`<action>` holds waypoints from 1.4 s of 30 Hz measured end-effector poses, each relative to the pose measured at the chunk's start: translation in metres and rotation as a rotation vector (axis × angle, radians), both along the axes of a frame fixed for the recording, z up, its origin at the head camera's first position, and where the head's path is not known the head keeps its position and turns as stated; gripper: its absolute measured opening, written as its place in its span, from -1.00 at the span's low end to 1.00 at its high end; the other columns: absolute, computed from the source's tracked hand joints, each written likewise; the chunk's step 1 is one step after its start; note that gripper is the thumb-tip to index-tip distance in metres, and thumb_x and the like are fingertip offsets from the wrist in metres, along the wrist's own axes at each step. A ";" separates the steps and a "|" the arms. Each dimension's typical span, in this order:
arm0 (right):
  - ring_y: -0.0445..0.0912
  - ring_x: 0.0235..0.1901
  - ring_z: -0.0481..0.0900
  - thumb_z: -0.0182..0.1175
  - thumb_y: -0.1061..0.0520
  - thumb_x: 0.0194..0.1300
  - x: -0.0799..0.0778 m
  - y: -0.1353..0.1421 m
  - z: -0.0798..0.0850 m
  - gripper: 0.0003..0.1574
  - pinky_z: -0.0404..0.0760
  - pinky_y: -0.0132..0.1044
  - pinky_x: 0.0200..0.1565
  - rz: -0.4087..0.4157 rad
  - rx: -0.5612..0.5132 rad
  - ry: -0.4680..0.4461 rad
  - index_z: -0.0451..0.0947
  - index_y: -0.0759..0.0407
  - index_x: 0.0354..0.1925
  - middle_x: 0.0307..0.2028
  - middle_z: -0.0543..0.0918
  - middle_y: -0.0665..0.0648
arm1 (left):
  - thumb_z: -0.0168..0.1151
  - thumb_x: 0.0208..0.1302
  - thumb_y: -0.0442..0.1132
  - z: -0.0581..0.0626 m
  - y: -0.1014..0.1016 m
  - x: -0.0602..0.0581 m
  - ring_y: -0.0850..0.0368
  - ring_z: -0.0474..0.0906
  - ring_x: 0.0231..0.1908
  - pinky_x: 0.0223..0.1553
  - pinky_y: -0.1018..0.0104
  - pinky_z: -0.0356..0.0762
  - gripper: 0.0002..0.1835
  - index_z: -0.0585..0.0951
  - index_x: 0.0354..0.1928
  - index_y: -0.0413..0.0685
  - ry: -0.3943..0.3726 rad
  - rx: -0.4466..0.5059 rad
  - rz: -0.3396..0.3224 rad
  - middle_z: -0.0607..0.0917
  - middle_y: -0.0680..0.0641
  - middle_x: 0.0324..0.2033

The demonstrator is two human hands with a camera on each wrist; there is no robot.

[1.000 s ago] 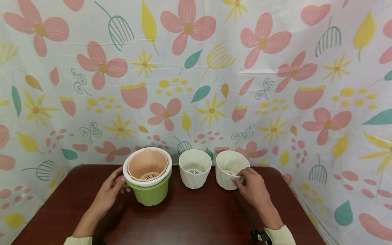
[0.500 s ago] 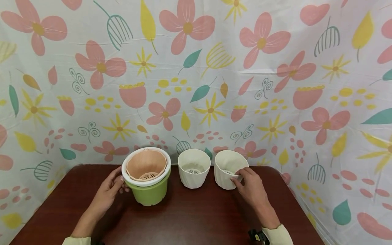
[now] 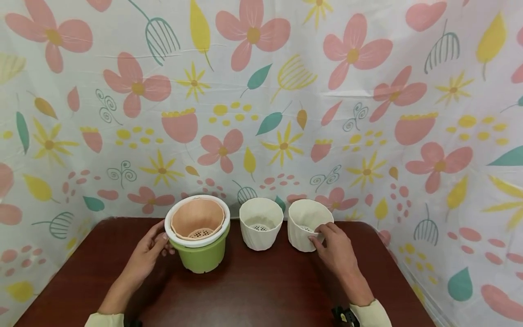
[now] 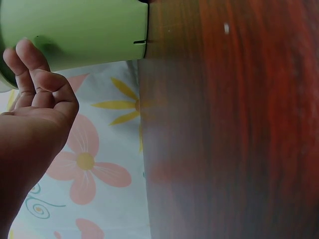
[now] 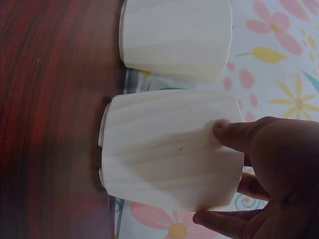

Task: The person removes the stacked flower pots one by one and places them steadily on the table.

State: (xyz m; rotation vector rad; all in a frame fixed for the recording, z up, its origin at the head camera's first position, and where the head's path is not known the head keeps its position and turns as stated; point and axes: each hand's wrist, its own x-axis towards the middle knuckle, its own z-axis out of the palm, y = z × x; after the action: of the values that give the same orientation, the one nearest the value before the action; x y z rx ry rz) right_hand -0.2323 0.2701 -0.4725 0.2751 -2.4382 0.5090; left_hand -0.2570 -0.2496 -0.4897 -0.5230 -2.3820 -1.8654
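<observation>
My left hand (image 3: 144,254) rests at the left side of a stack of nested flower pots, its thumb and fingers right at the rim. The stack has a green pot (image 3: 202,259) outside, a white pot (image 3: 226,227) within it and a peach pot (image 3: 198,214) innermost, with holes in its base. In the left wrist view, loosely bent fingers (image 4: 34,55) lie against the green side. My right hand (image 3: 337,252) pinches the near right rim of a cream fluted flower pot (image 5: 169,144), thumb outside and a finger over the rim. This pot stands upright on the table.
A second cream pot (image 3: 261,238) stands upright between the stack and the held pot, with a small gap on each side. The dark red wooden table (image 3: 253,290) ends at a flower-printed cloth (image 3: 261,159) hanging close behind the pots.
</observation>
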 end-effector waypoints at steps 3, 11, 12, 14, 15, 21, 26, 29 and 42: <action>-0.06 -0.39 0.57 0.60 0.17 0.21 0.000 -0.001 -0.001 -0.77 0.59 -0.13 -0.36 0.002 -0.001 -0.006 0.70 0.16 -0.28 -0.29 0.69 0.13 | -0.11 0.77 -0.08 -0.001 -0.001 -0.001 0.07 0.68 -0.21 -0.16 0.21 0.61 -0.39 0.11 0.66 -0.19 0.005 -0.001 0.009 0.69 -0.06 -0.19; -0.04 -0.32 0.60 0.62 0.15 0.19 0.000 -0.002 -0.001 -0.73 0.62 -0.08 -0.31 -0.002 0.019 -0.008 0.69 0.18 -0.28 -0.22 0.70 0.15 | -0.11 0.77 -0.08 -0.001 -0.002 -0.001 0.08 0.68 -0.21 -0.16 0.21 0.61 -0.39 0.11 0.65 -0.21 0.004 -0.004 0.010 0.69 -0.06 -0.18; -0.04 -0.31 0.60 0.62 0.15 0.19 0.000 -0.002 0.000 -0.72 0.62 -0.08 -0.31 -0.003 0.022 -0.008 0.69 0.19 -0.28 -0.22 0.71 0.16 | -0.11 0.77 -0.08 -0.001 -0.002 -0.001 0.08 0.68 -0.21 -0.16 0.21 0.61 -0.39 0.11 0.65 -0.21 0.004 -0.005 0.011 0.69 -0.06 -0.18; -0.02 -0.29 0.60 0.62 0.14 0.18 0.000 -0.001 0.000 -0.71 0.62 -0.06 -0.28 0.000 0.025 -0.004 0.68 0.20 -0.28 -0.21 0.71 0.17 | -0.11 0.77 -0.08 -0.001 -0.001 -0.001 0.08 0.68 -0.21 -0.16 0.21 0.62 -0.39 0.11 0.65 -0.22 0.005 -0.005 0.013 0.69 -0.06 -0.19; -0.01 -0.28 0.60 0.63 0.14 0.18 0.000 0.000 0.000 -0.70 0.62 -0.05 -0.27 0.002 0.025 -0.003 0.68 0.20 -0.27 -0.21 0.70 0.17 | -0.11 0.77 -0.08 -0.001 -0.001 -0.001 0.08 0.68 -0.21 -0.16 0.22 0.62 -0.39 0.12 0.65 -0.22 0.005 -0.004 0.013 0.68 -0.06 -0.19; 0.10 -0.19 0.64 0.69 0.16 0.06 0.000 0.002 0.004 -0.59 0.64 0.05 -0.15 0.033 0.042 0.076 0.68 0.27 -0.24 -0.24 0.71 0.19 | -0.12 0.77 -0.08 -0.002 -0.001 0.001 0.07 0.67 -0.20 -0.15 0.25 0.61 -0.39 0.11 0.65 -0.21 -0.002 0.005 0.011 0.68 -0.06 -0.19; 0.19 -0.10 0.66 0.71 0.17 0.01 0.001 0.003 0.008 -0.53 0.63 0.13 -0.01 0.054 0.046 0.145 0.68 0.29 -0.17 -0.22 0.72 0.23 | -0.11 0.76 -0.07 -0.002 -0.001 0.002 0.07 0.67 -0.20 -0.15 0.25 0.60 -0.38 0.11 0.66 -0.19 -0.008 0.009 0.006 0.68 -0.07 -0.18; 0.18 -0.09 0.65 0.70 0.17 0.03 0.002 0.004 0.011 -0.52 0.61 0.12 0.01 0.065 0.044 0.156 0.68 0.27 -0.13 -0.18 0.72 0.22 | -0.11 0.76 -0.07 -0.001 -0.001 0.001 0.06 0.67 -0.19 -0.15 0.25 0.61 -0.38 0.11 0.66 -0.18 -0.010 0.008 0.005 0.68 -0.07 -0.17; 0.15 -0.03 0.63 0.67 0.17 0.06 0.008 0.004 0.026 -0.48 0.62 0.10 0.03 0.102 0.054 0.161 0.69 0.26 -0.04 -0.08 0.71 0.21 | -0.12 0.76 -0.06 -0.001 0.001 -0.001 0.04 0.68 -0.18 -0.14 0.24 0.60 -0.38 0.11 0.66 -0.14 -0.016 0.011 -0.005 0.70 -0.07 -0.15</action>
State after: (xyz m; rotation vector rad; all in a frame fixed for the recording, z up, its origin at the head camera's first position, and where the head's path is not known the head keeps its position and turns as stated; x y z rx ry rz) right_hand -0.2243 0.2744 -0.4465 0.4480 -2.2920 0.4470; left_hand -0.2579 -0.2482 -0.4907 -0.5153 -2.3807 -1.8907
